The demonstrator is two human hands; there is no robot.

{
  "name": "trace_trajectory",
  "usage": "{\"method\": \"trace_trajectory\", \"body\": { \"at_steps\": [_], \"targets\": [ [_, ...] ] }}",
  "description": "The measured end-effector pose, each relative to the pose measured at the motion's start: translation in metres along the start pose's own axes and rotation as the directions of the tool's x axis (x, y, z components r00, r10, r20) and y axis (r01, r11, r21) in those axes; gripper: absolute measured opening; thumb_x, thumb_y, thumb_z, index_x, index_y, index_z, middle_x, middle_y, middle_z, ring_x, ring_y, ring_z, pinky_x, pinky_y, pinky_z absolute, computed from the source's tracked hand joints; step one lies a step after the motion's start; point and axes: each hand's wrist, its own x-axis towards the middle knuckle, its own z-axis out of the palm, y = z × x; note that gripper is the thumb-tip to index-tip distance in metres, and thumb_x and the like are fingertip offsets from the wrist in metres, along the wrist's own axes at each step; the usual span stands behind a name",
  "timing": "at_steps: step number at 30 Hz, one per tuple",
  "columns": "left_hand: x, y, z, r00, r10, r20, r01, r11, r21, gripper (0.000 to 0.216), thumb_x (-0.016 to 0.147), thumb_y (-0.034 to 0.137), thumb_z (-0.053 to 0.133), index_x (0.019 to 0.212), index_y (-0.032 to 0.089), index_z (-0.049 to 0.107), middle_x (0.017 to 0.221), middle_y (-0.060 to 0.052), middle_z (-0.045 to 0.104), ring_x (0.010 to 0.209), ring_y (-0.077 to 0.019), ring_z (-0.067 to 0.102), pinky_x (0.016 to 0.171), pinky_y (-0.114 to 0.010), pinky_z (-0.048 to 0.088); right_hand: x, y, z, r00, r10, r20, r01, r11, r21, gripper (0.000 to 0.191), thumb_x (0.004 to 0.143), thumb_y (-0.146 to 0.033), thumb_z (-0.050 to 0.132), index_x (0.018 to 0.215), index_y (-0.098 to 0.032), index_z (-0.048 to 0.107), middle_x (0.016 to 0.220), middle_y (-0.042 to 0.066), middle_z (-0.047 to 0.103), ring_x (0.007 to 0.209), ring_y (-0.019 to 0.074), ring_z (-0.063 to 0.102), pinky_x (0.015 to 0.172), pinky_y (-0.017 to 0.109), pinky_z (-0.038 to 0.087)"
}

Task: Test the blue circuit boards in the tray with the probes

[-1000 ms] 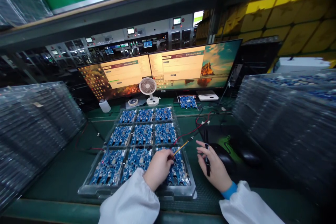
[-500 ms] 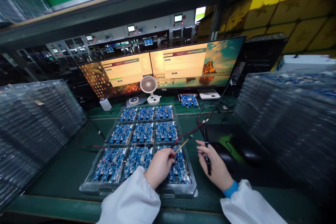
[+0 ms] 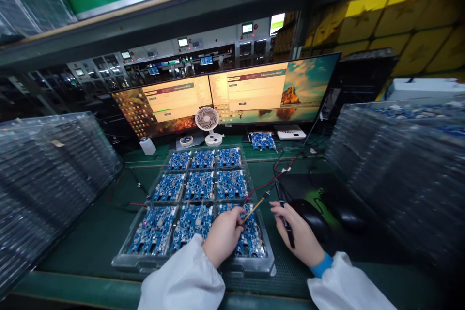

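My left hand (image 3: pixel 224 233) pinches a thin yellow cable (image 3: pixel 255 209) between thumb and forefinger, over the near right circuit board (image 3: pixel 251 241). The cable's free end, with a small connector, points up and to the right. That blue board is partly hidden by the hand. It lies in a clear plastic tray (image 3: pixel 269 256) with several similar boards in rows. To the right of the tray, my right hand (image 3: pixel 303 240) has a slim black pen-like tool (image 3: pixel 279 194) tucked between its fingers, its upper end pointing away from me. The hands are apart.
Tall stacks of clear trays stand at the left (image 3: pixel 54 179) and right (image 3: pixel 410 169). A wide monitor (image 3: pixel 254 92), a small white fan (image 3: pixel 207 121) and another blue board (image 3: pixel 263 141) are behind. Red and black wires (image 3: pixel 267 183) cross beside the tray; a black mouse (image 3: pixel 308 213) sits right.
The view has shifted slightly. The yellow cable's free end now reaches a little farther right, closer to my right hand. Both hands keep their holds.
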Motion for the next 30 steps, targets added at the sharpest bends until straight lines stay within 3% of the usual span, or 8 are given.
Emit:
{"method": "trace_trajectory", "body": {
  "at_steps": [3, 5, 8, 13, 17, 21, 24, 30],
  "targets": [
    [-0.012, 0.004, -0.012, 0.997, -0.046, -0.058, 0.046, 0.999, 0.0, 0.068, 0.078, 0.005, 0.045, 0.143, 0.02, 0.031, 0.098, -0.005, 0.065, 0.088, -0.0167, 0.061, 0.085, -0.028, 0.046, 0.0, 0.0, 0.0, 1.0, 0.006, 0.001, -0.006, 1.0, 0.004, 0.022, 0.086, -0.013, 0.046, 0.103, -0.023, 0.055, 0.107, 0.008, 0.067, 0.098, 0.0169, 0.066, 0.085, 0.03, 0.056],
    [-0.021, 0.006, -0.031, 0.992, -0.084, -0.092, 0.091, 0.993, 0.078, 0.053, 0.083, 0.009, 0.041, 0.135, 0.016, 0.044, 0.102, -0.008, 0.066, 0.091, -0.0182, 0.06, 0.089, -0.031, 0.045, -0.001, 0.0, -0.001, 1.0, 0.01, 0.001, -0.01, 1.0, 0.002, 0.022, 0.086, -0.012, 0.046, 0.103, -0.023, 0.055, 0.107, 0.008, 0.067, 0.098, 0.0168, 0.066, 0.085, 0.03, 0.056],
    [-0.03, 0.002, -0.068, 0.994, -0.083, -0.069, 0.099, 0.955, 0.278, 0.032, 0.084, 0.011, 0.04, 0.101, 0.016, 0.067, 0.099, -0.009, 0.066, 0.096, -0.022, 0.058, 0.093, -0.035, 0.043, -0.001, 0.0, 0.0, 1.0, 0.005, 0.003, -0.005, 1.0, -0.004, 0.023, 0.086, -0.012, 0.046, 0.104, -0.023, 0.055, 0.108, 0.008, 0.067, 0.098, 0.0164, 0.066, 0.086, 0.029, 0.055],
    [-0.028, -0.015, -0.102, 0.998, -0.045, -0.036, 0.056, 0.911, 0.409, 0.025, 0.081, 0.011, 0.046, 0.084, 0.018, 0.07, 0.093, -0.009, 0.065, 0.094, -0.0232, 0.057, 0.089, -0.036, 0.044, -0.001, 0.001, 0.0, 1.0, -0.02, 0.003, 0.02, 1.0, -0.015, 0.023, 0.086, -0.01, 0.046, 0.104, -0.023, 0.053, 0.108, 0.008, 0.067, 0.097, 0.0159, 0.066, 0.085, 0.029, 0.055],
    [-0.013, -0.027, -0.094, 0.986, -0.097, -0.134, 0.121, 0.975, 0.188, 0.017, 0.079, 0.013, 0.049, 0.08, 0.019, 0.065, 0.084, -0.004, 0.066, 0.081, -0.0187, 0.06, 0.08, -0.031, 0.045, 0.001, -0.004, -0.004, 0.996, -0.077, 0.034, 0.078, 0.997, -0.015, 0.026, 0.084, -0.007, 0.046, 0.105, -0.023, 0.051, 0.106, 0.01, 0.066, 0.096, 0.0168, 0.065, 0.082, 0.031, 0.055],
    [0.005, -0.034, -0.072, 0.964, -0.123, -0.237, 0.116, 0.992, -0.044, 0.011, 0.077, 0.012, 0.052, 0.078, 0.019, 0.06, 0.081, -0.001, 0.065, 0.077, -0.0159, 0.06, 0.076, -0.028, 0.046, -0.002, -0.016, -0.006, 0.962, -0.226, 0.153, 0.222, 0.974, 0.04, 0.023, 0.08, -0.006, 0.046, 0.091, -0.025, 0.053, 0.102, 0.007, 0.069, 0.091, 0.0166, 0.064, 0.082, 0.033, 0.055],
    [0.016, -0.037, -0.059, 0.962, -0.127, -0.244, 0.113, 0.991, -0.072, 0.015, 0.076, 0.008, 0.05, 0.078, 0.019, 0.06, 0.079, 0.0, 0.066, 0.076, -0.0146, 0.06, 0.076, -0.027, 0.045, -0.007, -0.026, -0.005, 0.917, -0.315, 0.244, 0.299, 0.949, 0.101, 0.023, 0.076, -0.007, 0.048, 0.089, -0.025, 0.052, 0.103, 0.006, 0.07, 0.095, 0.0178, 0.063, 0.088, 0.037, 0.053],
    [0.024, -0.037, -0.048, 0.962, -0.12, -0.244, 0.122, 0.993, -0.009, 0.014, 0.079, 0.009, 0.051, 0.08, 0.019, 0.06, 0.081, -0.001, 0.067, 0.078, -0.015, 0.06, 0.077, -0.027, 0.044, -0.015, -0.035, 0.0, 0.857, -0.357, 0.372, 0.312, 0.933, 0.179, 0.026, 0.072, -0.013, 0.049, 0.096, -0.023, 0.049, 0.101, 0.011, 0.067, 0.099, 0.0219, 0.06, 0.088, 0.04, 0.05]
  ]
}}
